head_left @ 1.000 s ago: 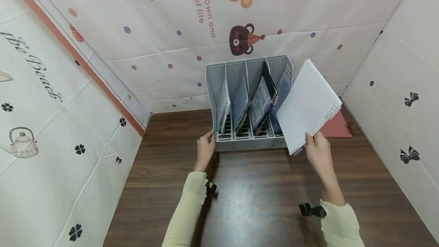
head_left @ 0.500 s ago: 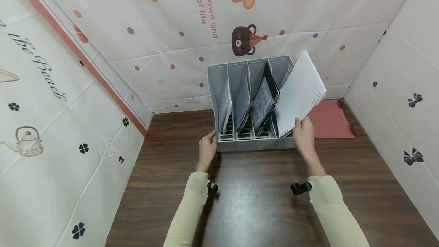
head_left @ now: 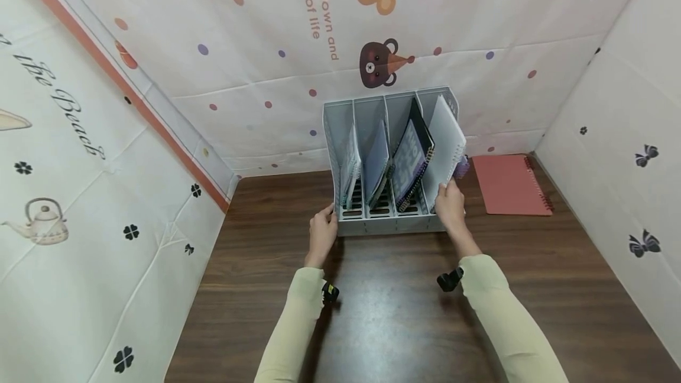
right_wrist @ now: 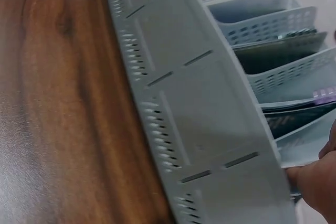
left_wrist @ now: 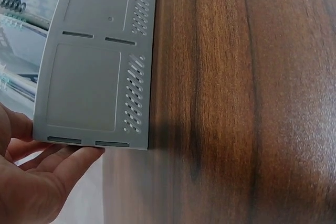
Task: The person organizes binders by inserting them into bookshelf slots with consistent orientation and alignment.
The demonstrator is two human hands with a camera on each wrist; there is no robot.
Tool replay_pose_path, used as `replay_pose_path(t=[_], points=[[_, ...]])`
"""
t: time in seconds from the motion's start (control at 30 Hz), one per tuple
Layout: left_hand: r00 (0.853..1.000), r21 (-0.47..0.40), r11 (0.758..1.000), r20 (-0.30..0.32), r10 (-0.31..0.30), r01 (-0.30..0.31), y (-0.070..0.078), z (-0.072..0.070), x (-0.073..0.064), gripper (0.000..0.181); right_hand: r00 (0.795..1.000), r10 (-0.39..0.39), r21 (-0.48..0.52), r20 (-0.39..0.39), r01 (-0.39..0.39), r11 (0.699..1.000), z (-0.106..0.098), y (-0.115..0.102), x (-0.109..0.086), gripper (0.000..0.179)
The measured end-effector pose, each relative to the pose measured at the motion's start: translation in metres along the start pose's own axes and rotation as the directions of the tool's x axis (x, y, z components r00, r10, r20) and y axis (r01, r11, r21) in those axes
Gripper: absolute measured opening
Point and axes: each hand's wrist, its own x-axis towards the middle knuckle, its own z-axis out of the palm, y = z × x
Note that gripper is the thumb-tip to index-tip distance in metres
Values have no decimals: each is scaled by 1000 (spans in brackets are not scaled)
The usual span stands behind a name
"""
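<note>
A grey divided file organizer point(head_left: 393, 227) stands at the back of the table. My left hand point(head_left: 322, 230) grips its front left corner; in the left wrist view the fingers point(left_wrist: 79, 166) lie along its end wall. In my right hand point(head_left: 451, 204) a white spiral notebook point(head_left: 444, 138) is pinched near its lower front end, and it leans within the rightmost compartment. Other spiral notebooks fill the slots to the left: a pale one point(head_left: 348, 164), a blue-grey one point(head_left: 375, 161) and a black-backed one point(head_left: 411, 158). In the right wrist view only part of the right hand point(right_wrist: 320, 182) shows.
On the table right of the organizer lies a red spiral notebook point(head_left: 511, 185). A small purple item point(head_left: 461, 166) shows by the organizer's right side. Printed cloth walls point(head_left: 255, 64) enclose the table point(head_left: 383, 300) at the back and sides.
The right hand has moved left with the white notebook and lowered it from the organizer's right side into the rightmost compartment. More of the red notebook shows. The left hand stays on the corner.
</note>
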Motion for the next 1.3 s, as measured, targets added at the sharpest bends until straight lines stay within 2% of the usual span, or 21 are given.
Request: replay_pose_path(t=[0.17, 0.37, 0.53, 0.7, 1.0, 1.13, 1.3], points=[[1000, -17, 1000, 9, 1, -1, 3, 1, -1, 36, 999, 26, -38, 43, -24, 999, 1, 7, 4, 39], [999, 19, 1000, -40, 20, -19, 4, 1, 2, 34, 992, 8, -80, 124, 2, 997, -3, 10, 16, 43], [999, 31, 999, -43, 17, -15, 4, 1, 2, 34, 982, 27, -140, 187, 0, 990, -5, 10, 25, 41], [999, 20, 1000, -35, 18, -18, 4, 0, 2, 34, 974, 89, -149, 208, -58, 987, -8, 10, 27, 39], [999, 34, 999, -30, 17, -16, 3, 0, 4, 34, 970, 110, -117, 217, -85, 989, -8, 11, 31, 45], [1000, 22, 1000, -14, 9, -8, 1, 0, 3, 35, 954, 121, -126, 275, -89, 988, -10, 10, 29, 47], [1000, 26, 1000, -7, -2, 2, 1, 0, 1, 35, 909, 116, -137, 399, -66, 988, -20, 2, 22, 53]])
